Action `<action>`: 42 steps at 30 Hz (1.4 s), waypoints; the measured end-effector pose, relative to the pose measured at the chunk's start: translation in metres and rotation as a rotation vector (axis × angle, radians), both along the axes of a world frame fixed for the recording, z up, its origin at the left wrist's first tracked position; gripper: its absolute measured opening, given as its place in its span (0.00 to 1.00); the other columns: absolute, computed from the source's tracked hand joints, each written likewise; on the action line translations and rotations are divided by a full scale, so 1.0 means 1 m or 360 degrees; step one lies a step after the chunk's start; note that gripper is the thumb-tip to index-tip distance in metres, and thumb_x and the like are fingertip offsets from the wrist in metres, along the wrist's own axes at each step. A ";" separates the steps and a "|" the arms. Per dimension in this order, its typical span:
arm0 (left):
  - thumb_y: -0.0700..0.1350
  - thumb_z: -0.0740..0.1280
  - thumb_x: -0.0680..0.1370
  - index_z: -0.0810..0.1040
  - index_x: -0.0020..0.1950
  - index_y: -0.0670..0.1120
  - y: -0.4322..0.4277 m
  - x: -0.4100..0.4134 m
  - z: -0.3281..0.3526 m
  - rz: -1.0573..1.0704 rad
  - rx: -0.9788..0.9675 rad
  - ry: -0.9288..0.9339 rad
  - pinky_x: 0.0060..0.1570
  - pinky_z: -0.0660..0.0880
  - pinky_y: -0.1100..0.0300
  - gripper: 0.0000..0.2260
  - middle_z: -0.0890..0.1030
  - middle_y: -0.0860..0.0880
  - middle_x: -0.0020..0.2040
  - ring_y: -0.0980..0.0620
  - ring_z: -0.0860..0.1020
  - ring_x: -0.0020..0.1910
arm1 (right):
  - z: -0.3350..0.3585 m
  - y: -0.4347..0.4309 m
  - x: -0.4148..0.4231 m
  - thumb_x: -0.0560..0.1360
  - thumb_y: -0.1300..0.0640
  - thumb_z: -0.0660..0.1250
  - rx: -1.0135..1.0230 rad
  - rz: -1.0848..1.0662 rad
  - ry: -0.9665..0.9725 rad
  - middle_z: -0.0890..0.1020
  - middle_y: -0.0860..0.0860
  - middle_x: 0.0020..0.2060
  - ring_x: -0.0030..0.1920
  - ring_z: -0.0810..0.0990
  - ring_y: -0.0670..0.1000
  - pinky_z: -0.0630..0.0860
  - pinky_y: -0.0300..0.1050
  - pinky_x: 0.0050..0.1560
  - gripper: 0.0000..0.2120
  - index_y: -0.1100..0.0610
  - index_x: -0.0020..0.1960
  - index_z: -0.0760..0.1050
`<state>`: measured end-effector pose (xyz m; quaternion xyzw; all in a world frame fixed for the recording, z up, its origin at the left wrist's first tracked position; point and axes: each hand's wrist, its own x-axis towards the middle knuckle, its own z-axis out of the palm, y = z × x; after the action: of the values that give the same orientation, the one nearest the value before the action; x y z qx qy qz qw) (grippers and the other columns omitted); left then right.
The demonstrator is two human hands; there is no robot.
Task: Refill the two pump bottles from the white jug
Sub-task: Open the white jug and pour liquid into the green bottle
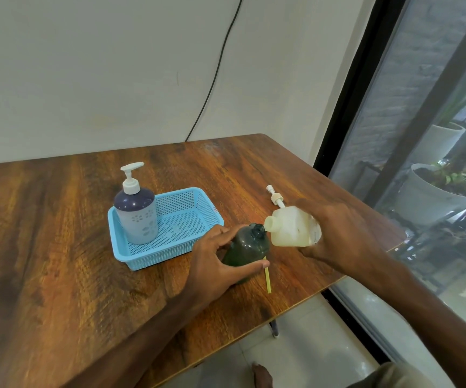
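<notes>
I logged my left hand (pixel 215 264), fingers wrapped round the green bottle (pixel 247 247); right hand (pixel 338 233) fingers gripped the tilted white jug (pixel 290 231), spout at the bottle's neck.

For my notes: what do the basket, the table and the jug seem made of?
Basket: probably plastic, smooth, moulded mesh walls. Table: wood or wood-look laminate, brown grain, slight sheen. Jug: probably plastic, milky and half-clear, dull surface.

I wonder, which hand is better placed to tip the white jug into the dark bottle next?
Probably the right hand: it grips the white jug, spout at the open neck of the dark bottle, which the left hand holds.
</notes>
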<state>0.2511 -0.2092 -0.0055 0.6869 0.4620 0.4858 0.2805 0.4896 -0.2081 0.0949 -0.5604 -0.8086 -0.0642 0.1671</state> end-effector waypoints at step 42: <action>0.61 0.83 0.65 0.80 0.70 0.55 0.001 -0.001 -0.003 0.0065 0.0018 0.0008 0.51 0.75 0.75 0.35 0.81 0.58 0.57 0.63 0.77 0.59 | 0.014 0.002 -0.006 0.67 0.52 0.82 -0.0063 0.0062 -0.0063 0.82 0.49 0.63 0.64 0.80 0.53 0.78 0.50 0.58 0.36 0.48 0.72 0.73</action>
<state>0.2503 -0.2084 -0.0086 0.6802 0.4738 0.4923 0.2655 0.4840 -0.2062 0.1091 -0.5465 -0.8236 -0.0558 0.1411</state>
